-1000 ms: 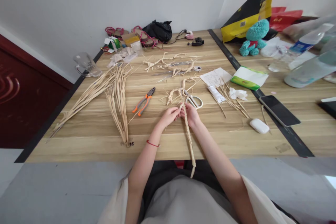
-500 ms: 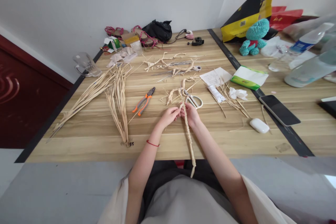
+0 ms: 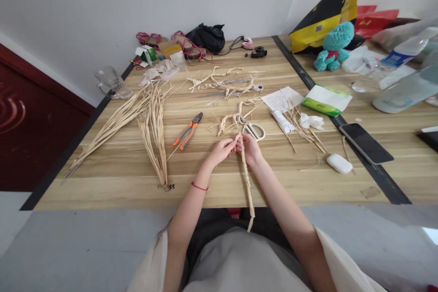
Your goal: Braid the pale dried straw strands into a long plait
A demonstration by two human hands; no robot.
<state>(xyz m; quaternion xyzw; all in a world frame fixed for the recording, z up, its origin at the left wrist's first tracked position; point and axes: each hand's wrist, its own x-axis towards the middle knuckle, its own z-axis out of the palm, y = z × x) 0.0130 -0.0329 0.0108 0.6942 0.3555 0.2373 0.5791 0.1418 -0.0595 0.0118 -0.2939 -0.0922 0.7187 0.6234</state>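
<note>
A long stick wrapped in pale straw-coloured strips (image 3: pixel 247 178) runs from my fingers down past the table edge toward my lap. My left hand (image 3: pixel 221 150) pinches its upper end from the left side. On the right, my right hand (image 3: pixel 250 149) curls around the same end, and the fingertips of both hands meet there. Just beyond them lie white-handled scissors (image 3: pixel 257 132) and a bent straw-wrapped piece (image 3: pixel 226 123). Left of my hands rest orange-handled pliers (image 3: pixel 188 131). Further left are bundles of dry straw strips (image 3: pixel 153 132).
More straw-wrapped branches (image 3: pixel 219 80) lie farther back. To the right are a paper sheet (image 3: pixel 282 99), a white tube (image 3: pixel 283 121), a phone (image 3: pixel 367 143) and a white case (image 3: pixel 339 163). A glass mug (image 3: pixel 112 83) stands at the left edge, and a turquoise crocheted toy (image 3: pixel 333 45) at the back right.
My hands stay in nearly the same place, still gripping the wrapped stick's upper end. The view has shifted very slightly; nothing on the table has visibly moved.
</note>
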